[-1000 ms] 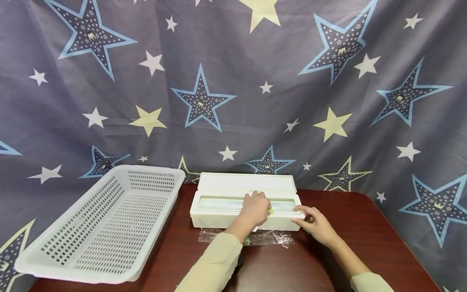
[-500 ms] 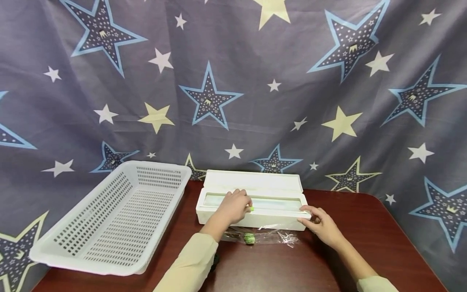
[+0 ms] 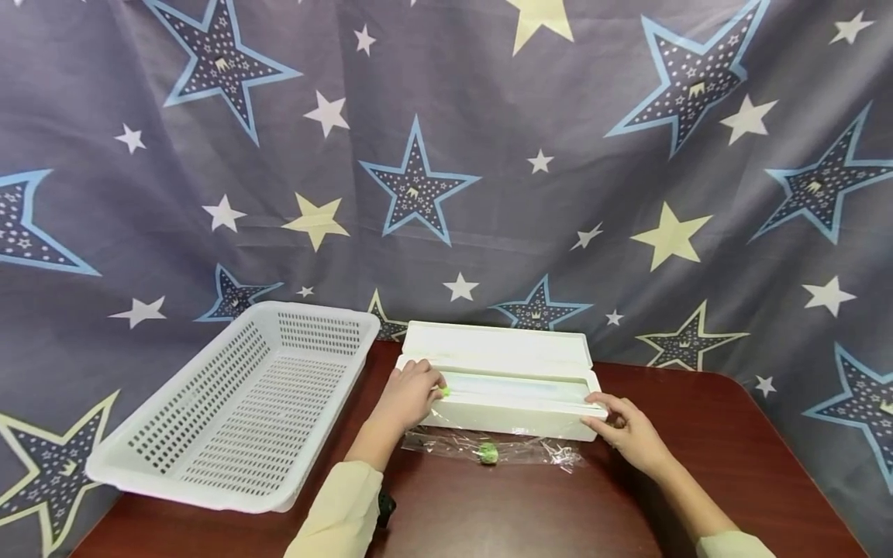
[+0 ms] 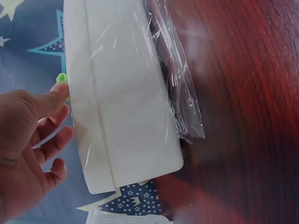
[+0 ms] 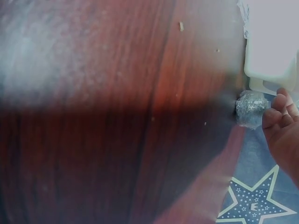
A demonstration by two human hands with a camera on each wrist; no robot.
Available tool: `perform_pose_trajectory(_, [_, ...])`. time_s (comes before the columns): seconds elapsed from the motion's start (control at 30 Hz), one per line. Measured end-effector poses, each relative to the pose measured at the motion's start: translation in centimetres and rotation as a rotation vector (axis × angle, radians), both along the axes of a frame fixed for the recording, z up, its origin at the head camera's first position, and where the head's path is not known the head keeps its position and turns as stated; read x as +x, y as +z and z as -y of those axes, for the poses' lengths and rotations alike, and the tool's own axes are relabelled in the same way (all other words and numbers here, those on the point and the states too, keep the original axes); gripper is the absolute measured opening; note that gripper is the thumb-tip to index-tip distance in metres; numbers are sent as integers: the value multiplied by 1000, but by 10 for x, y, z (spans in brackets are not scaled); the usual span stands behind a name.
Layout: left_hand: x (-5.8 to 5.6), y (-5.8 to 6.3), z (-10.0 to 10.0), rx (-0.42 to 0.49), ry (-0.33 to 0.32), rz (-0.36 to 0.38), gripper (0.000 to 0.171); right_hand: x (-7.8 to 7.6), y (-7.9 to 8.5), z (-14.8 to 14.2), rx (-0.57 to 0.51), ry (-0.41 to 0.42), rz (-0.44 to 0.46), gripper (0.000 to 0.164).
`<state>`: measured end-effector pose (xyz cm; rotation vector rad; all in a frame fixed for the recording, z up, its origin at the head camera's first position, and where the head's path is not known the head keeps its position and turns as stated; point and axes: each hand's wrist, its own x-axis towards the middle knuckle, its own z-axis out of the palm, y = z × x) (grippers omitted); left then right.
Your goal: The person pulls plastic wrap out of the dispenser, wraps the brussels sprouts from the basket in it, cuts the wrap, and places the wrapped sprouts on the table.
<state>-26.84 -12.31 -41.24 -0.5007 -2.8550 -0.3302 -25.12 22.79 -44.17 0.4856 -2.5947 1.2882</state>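
Observation:
A long white cling film dispenser (image 3: 502, 415) lies on the table with its lid (image 3: 495, 345) raised at the back. My left hand (image 3: 412, 391) pinches a small green slide cutter (image 4: 61, 78) near the dispenser's left end, between thumb and index finger; the other fingers are loosely curled. At the right end, my right hand (image 3: 628, 434) grips the front corner, thumb in front and fingers on top. Clear cling film (image 3: 446, 442) hangs over the front onto the table. A small round green thing (image 3: 487, 452) lies at the film; whether under or on it I cannot tell.
A white perforated plastic basket (image 3: 286, 473) stands to the left of the dispenser. Behind the dark red wooden table (image 3: 502, 511) hangs a grey curtain (image 3: 391, 279) with stars. A crinkled, plastic-wrapped lump (image 5: 252, 109) shows beside the dispenser's end in the right wrist view.
My left hand has slid the green cutter leftward along the dispenser, from right of its middle to near its left end. My right hand keeps its grip. The head view has shifted slightly.

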Motion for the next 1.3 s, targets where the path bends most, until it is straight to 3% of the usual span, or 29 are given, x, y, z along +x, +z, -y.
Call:
perform_pose_trajectory(0.17, [2,-3,14,-12,44,-20,8,-6,-10,-2,-10,13,-4,32])
perform_pose_trajectory(0.37, [5,-3,26,59,113,-2,7,-17,-30,-21,1,-9,-33,32])
perform_pose_trajectory(0.63, [9,-11,30,114,154,-11,6,-19,-36,-23,-30,25,-8,32])
perform_pose_trajectory(1.0, [12,-20,42,260,100,-91,4,-8,-17,-5,-18,11,-27,32])
perform_pose_trajectory(1.3, [15,-18,47,338,123,-46,7,-21,-33,-15,-7,10,-11,33])
